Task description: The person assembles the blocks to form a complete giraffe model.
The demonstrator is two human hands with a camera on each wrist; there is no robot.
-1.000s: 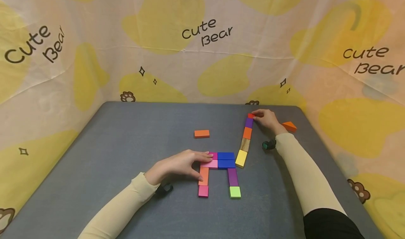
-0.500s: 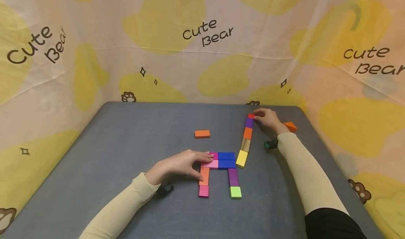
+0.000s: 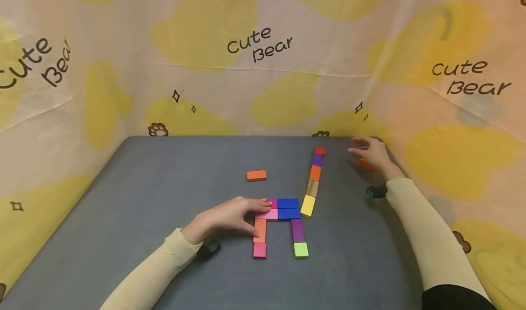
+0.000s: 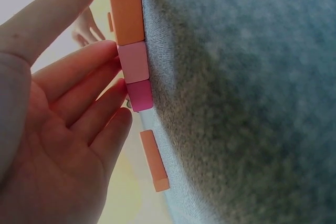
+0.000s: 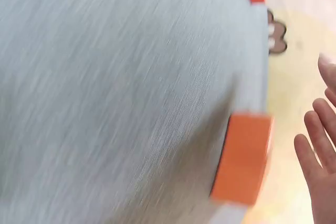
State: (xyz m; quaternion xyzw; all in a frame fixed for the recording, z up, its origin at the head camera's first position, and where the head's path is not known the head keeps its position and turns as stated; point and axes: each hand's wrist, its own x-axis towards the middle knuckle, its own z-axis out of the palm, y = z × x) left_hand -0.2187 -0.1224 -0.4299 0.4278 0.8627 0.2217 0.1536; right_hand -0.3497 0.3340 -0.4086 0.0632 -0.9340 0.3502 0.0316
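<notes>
In the head view my left hand (image 3: 228, 216) lies at the left of a flat figure of blocks. Its fingertips rest on a light pink block (image 3: 269, 215) and a magenta block (image 3: 274, 204), and the thumb touches an orange block (image 3: 260, 230). The left wrist view shows those fingers nearly straight beside the pink block (image 4: 134, 62). My right hand (image 3: 374, 155) hovers at the far right with parted fingers, holding nothing. Just below it lies an orange block (image 3: 366, 164), partly hidden, triangular in the earlier frames. The leaning row ends in a red block (image 3: 320, 151).
Blue blocks (image 3: 289, 209), a purple block (image 3: 297, 230) and a lime green block (image 3: 301, 250) complete the figure's right side. A yellow block (image 3: 307, 206) starts the row beside it. A loose orange block (image 3: 256, 176) lies behind. Printed cloth walls (image 3: 263, 86) surround the grey table (image 3: 185, 173).
My right hand has let go of the red block and moved right, over the triangular orange block. The left hand stays on the figure. The head view has shifted slightly.
</notes>
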